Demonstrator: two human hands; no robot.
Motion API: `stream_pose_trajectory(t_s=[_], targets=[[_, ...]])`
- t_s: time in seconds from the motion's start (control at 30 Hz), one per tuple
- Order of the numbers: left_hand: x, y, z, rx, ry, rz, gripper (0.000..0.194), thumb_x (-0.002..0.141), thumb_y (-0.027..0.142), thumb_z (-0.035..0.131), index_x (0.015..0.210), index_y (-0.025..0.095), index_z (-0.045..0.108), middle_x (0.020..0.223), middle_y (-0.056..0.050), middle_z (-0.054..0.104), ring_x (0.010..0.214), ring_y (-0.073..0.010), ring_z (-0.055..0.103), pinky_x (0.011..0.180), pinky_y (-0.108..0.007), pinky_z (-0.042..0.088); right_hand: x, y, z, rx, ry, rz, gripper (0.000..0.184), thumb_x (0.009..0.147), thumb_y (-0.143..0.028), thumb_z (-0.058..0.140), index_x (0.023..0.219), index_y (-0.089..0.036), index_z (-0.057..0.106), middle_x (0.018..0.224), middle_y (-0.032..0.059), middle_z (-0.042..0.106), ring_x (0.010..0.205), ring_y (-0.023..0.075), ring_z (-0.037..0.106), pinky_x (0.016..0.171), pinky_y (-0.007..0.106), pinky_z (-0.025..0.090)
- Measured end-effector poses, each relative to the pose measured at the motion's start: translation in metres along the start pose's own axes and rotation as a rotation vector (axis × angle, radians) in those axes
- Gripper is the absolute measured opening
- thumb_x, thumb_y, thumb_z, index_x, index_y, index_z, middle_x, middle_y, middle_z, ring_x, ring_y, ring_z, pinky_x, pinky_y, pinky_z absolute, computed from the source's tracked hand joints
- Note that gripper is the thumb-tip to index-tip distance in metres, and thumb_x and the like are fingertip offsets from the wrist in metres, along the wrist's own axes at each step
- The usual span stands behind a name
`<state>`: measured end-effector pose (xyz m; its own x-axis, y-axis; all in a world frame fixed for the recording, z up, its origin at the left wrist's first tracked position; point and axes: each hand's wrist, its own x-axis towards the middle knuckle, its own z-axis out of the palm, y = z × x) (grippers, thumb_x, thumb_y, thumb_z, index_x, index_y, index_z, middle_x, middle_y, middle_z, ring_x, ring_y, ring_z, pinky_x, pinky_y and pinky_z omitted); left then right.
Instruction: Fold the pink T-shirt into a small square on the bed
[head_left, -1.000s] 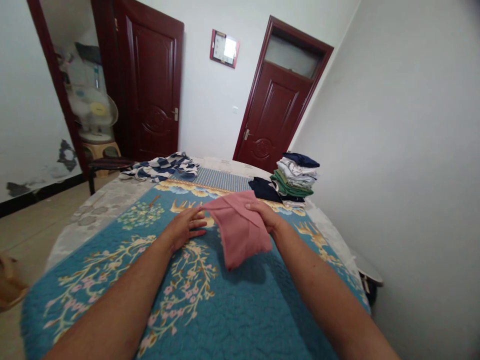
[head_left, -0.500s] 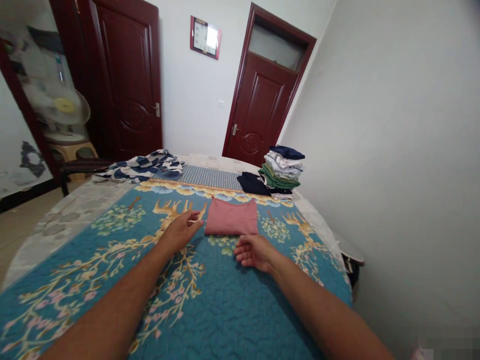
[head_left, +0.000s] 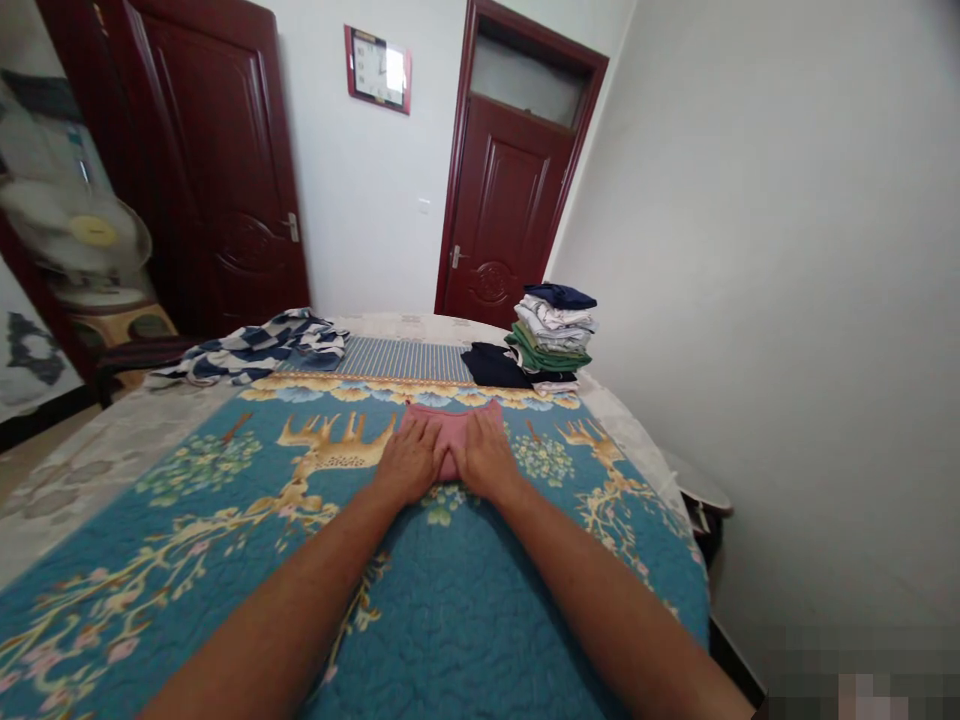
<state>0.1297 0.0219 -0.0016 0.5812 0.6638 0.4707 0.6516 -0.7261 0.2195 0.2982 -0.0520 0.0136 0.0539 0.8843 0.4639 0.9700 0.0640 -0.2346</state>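
Observation:
A folded pink garment (head_left: pixel 452 432) lies flat on the teal quilted cover (head_left: pixel 465 600) with its deer and blossom pattern. My left hand (head_left: pixel 409 460) rests palm down on the garment's left part, fingers stretched toward its far edge. On the right part, my right hand (head_left: pixel 489 455) lies flat in the same way. Both thumbs point inward and come close together over the middle of the cloth. Much of the garment is hidden beneath my hands; its far edge and a strip between the hands show.
A stack of folded clothes (head_left: pixel 555 335) stands at the back right, beside a folded dark garment (head_left: pixel 495 366). A crumpled blue-and-white checked cloth (head_left: pixel 255 350) lies at the back left. A fan (head_left: pixel 94 232) stands beyond the table on the left; a wall (head_left: pixel 750 300) rises on the right.
Both hands have moved from beside and in front of the pink garment onto its top, and now lie flat there. The view has shifted slightly to the right.

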Motion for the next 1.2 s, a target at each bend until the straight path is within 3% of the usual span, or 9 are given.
stream_pose_trajectory(t_s=[0.07,0.17,0.3,0.53,0.83,1.0,1.07,1.2], targets=[[-0.001,0.001,0.009,0.031,-0.028,-0.043,0.052,0.104,0.04,0.042,0.147,0.014,0.058,0.154,-0.02,0.057,0.151,-0.0354,0.043,0.123,-0.057,0.033,-0.001,0.003,0.015,-0.03,-0.093,0.043,0.065,0.107,-0.045,0.044,0.156,-0.002,0.045,0.162,0.027,0.044,0.155,0.037,0.036,0.128,0.056,0.024],[-0.004,-0.001,0.011,0.049,-0.072,-0.048,0.056,0.104,0.042,0.04,0.151,0.014,0.055,0.16,-0.021,0.051,0.154,-0.0388,0.038,0.123,-0.06,0.03,-0.003,0.008,0.021,-0.02,-0.157,0.045,0.069,0.107,-0.048,0.041,0.159,-0.003,0.042,0.165,0.0259,0.04,0.156,0.0369,0.034,0.129,0.055,0.021],[-0.005,-0.001,0.005,0.063,-0.106,-0.043,0.058,0.105,0.041,0.038,0.155,0.017,0.052,0.162,-0.02,0.049,0.155,-0.0405,0.036,0.125,-0.066,0.019,-0.002,0.011,0.016,0.025,-0.174,0.027,0.069,0.107,-0.047,0.041,0.16,-0.003,0.041,0.167,0.0251,0.038,0.158,0.0356,0.032,0.13,0.054,0.02],[-0.011,0.002,0.001,0.023,-0.1,-0.114,0.066,0.104,0.053,0.039,0.159,0.017,0.047,0.167,-0.021,0.042,0.159,-0.0395,0.028,0.125,-0.064,0.02,-0.01,0.013,0.01,0.028,-0.169,-0.002,0.071,0.108,-0.051,0.04,0.162,-0.004,0.038,0.169,0.0233,0.035,0.159,0.0344,0.029,0.131,0.053,0.015],[-0.045,-0.001,-0.003,0.072,-0.114,-0.088,0.08,0.104,0.059,0.035,0.164,0.005,0.036,0.172,-0.025,0.028,0.162,-0.0381,0.023,0.127,-0.057,0.022,-0.037,0.02,-0.001,0.044,-0.248,0.095,0.079,0.106,-0.058,0.043,0.168,-0.012,0.028,0.174,0.0186,0.022,0.163,0.037,0.014,0.129,0.064,0.006],[-0.065,0.004,-0.013,0.076,-0.142,-0.041,0.082,0.104,0.061,0.037,0.166,0.008,0.033,0.172,-0.023,0.03,0.162,-0.0382,0.022,0.128,-0.058,0.022,-0.046,0.018,-0.006,0.031,-0.223,0.144,0.079,0.104,-0.058,0.047,0.168,-0.015,0.029,0.175,0.0183,0.022,0.163,0.0385,0.012,0.128,0.066,0.006],[-0.07,0.006,-0.016,0.06,-0.156,0.015,0.079,0.104,0.06,0.038,0.167,0.012,0.033,0.172,-0.019,0.032,0.162,-0.0374,0.023,0.128,-0.058,0.022,-0.049,0.013,-0.009,0.021,-0.208,0.107,0.076,0.104,-0.055,0.048,0.168,-0.017,0.032,0.175,0.0163,0.022,0.163,0.0381,0.012,0.128,0.066,0.005],[-0.076,0.008,-0.019,0.025,-0.171,0.089,0.072,0.105,0.059,0.038,0.168,0.022,0.033,0.173,-0.014,0.034,0.161,-0.036,0.027,0.127,-0.056,0.027,-0.057,-0.005,-0.015,0.063,-0.248,-0.106,0.072,0.103,-0.048,0.051,0.167,-0.022,0.033,0.176,0.0098,0.023,0.164,0.0344,0.013,0.13,0.063,0.003]])
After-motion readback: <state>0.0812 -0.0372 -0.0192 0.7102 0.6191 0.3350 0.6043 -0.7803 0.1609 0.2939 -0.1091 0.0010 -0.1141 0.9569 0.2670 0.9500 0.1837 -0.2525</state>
